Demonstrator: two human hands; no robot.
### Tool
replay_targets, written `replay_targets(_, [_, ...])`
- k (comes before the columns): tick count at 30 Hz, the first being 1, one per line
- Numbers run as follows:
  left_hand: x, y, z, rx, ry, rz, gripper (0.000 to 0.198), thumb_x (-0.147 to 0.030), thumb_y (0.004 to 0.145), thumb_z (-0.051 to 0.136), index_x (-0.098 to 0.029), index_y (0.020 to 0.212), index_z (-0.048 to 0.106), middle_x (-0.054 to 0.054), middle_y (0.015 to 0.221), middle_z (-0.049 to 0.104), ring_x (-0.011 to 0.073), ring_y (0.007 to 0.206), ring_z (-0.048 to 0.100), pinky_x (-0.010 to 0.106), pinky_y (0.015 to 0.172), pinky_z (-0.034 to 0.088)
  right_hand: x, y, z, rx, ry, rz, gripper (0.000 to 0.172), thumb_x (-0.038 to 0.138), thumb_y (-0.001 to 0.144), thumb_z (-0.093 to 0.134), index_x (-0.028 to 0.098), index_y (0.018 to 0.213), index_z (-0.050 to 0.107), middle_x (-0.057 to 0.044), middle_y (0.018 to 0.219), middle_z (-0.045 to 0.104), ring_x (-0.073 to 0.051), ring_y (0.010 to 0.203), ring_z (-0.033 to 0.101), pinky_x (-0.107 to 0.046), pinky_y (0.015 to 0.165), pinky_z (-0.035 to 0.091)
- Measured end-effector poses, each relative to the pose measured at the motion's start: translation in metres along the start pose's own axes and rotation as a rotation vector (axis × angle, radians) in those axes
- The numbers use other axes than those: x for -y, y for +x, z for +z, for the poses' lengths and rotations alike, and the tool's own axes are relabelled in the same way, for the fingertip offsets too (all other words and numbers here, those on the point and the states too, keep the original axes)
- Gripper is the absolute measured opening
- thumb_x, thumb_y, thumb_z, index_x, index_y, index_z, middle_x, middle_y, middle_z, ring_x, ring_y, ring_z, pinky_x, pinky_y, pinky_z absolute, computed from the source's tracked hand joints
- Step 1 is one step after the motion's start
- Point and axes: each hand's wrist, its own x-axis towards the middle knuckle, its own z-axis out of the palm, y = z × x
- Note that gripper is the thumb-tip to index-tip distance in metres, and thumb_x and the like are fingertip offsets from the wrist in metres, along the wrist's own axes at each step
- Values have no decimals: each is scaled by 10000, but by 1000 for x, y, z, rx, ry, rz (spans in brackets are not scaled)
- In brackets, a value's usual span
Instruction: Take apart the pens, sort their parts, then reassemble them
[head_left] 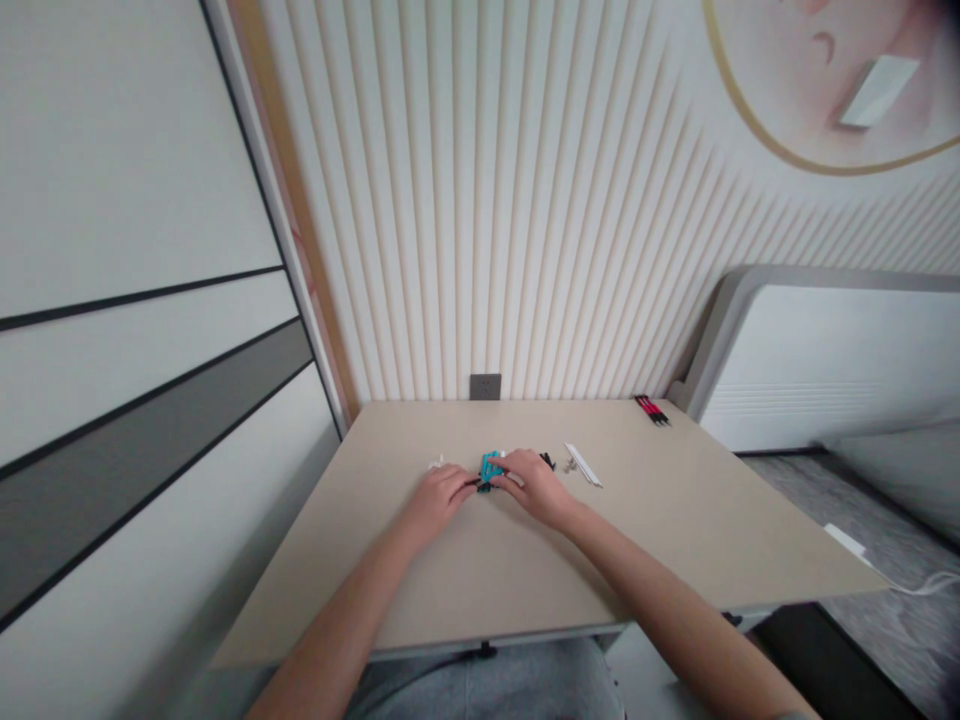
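My left hand [441, 494] is closed, its fingers pinching a thin dark piece [472, 482] that points to the right. My right hand [534, 484] is closed on the side of a small teal plastic part [490, 465], between thumb and fingers. The two hands meet over the middle of the table, and the dark piece touches or nearly touches the teal part. Just under the teal part a small black piece [484, 489] shows; whether it is joined to it I cannot tell. Past my left fingertips lies a small white item [436, 463].
Right of my right hand lie black pieces [548, 461], small metal bits [571, 465] and white strips [583, 465]. Red and black slim tools [652, 410] rest at the table's [675, 530] far right corner. A wall socket [485, 387] sits behind the back edge.
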Motion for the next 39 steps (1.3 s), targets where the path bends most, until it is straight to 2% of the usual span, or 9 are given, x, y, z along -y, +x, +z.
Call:
replay_targets(4, [-7, 2, -2, -91, -144, -199, 236, -338, 955, 466, -188, 991, 645, 53, 918, 698, 195, 852, 644, 315, 795, 482, -16, -12, 0, -108, -199, 173, 292, 383, 949, 516, 215, 1141, 659, -90, 1073, 659, -215, 1015, 562, -346, 911, 400])
replay_targets(8, [-12, 2, -3, -105, -318, -310, 243, -342, 962, 418, -186, 1020, 594, 53, 943, 701, 187, 862, 658, 295, 771, 498, -27, -25, 2, -25, -377, 269, 245, 357, 925, 537, 234, 1068, 695, -82, 1120, 626, -226, 1067, 523, -364, 943, 367])
replay_targets(14, [-7, 1, -1, -75, -30, -144, 212, -306, 963, 424, -198, 1019, 597, 74, 998, 660, 222, 955, 602, 383, 905, 458, -26, -28, 5, 33, -408, 293, 225, 346, 918, 539, 251, 1019, 716, -71, 1134, 621, -226, 1082, 508, -364, 947, 345])
replay_targets(20, [-3, 1, -2, -83, 33, -98, 196, -278, 970, 418, -211, 1010, 598, 52, 983, 645, 210, 961, 587, 422, 988, 423, -23, -28, 5, 14, -403, 296, 242, 321, 939, 499, 252, 971, 729, -64, 1128, 631, -217, 1075, 517, -350, 948, 337])
replay_targets(24, [0, 0, -1, -47, 35, -100, 194, -279, 963, 438, -209, 1011, 613, 53, 984, 650, 208, 960, 594, 415, 960, 444, -30, -30, -9, -109, -437, 371, 252, 277, 945, 472, 240, 986, 718, -73, 1099, 649, -215, 1032, 535, -336, 908, 351])
replay_targets(27, [0, -1, -1, -25, 33, -86, 200, -282, 960, 447, -211, 1018, 625, 57, 984, 652, 208, 954, 597, 415, 955, 444, -45, -38, -27, -253, -489, 520, 255, 226, 932, 467, 210, 1034, 700, -89, 1087, 658, -228, 1019, 543, -338, 880, 354])
replay_targets(29, [-1, -1, -2, -24, 32, -86, 209, -280, 964, 439, -209, 1024, 626, 60, 991, 651, 208, 961, 594, 420, 968, 435, -57, -47, -38, -284, -528, 623, 263, 208, 919, 470, 206, 1053, 696, -93, 1079, 663, -240, 1016, 547, -343, 863, 353])
replay_targets(32, [-2, 0, -3, -29, 26, -92, 211, -278, 965, 435, -206, 1025, 624, 60, 988, 653, 210, 958, 592, 437, 992, 418, -69, -66, -50, -227, -567, 719, 253, 230, 915, 482, 203, 1024, 708, -104, 1034, 673, -252, 988, 562, -351, 832, 353])
replay_targets(39, [-2, 1, -2, -39, 24, -101, 213, -290, 957, 447, -206, 1008, 635, 58, 977, 651, 211, 955, 595, 433, 996, 417, -68, -89, -52, -101, -612, 704, 237, 322, 916, 512, 208, 921, 720, -111, 1001, 657, -255, 975, 563, -355, 809, 340])
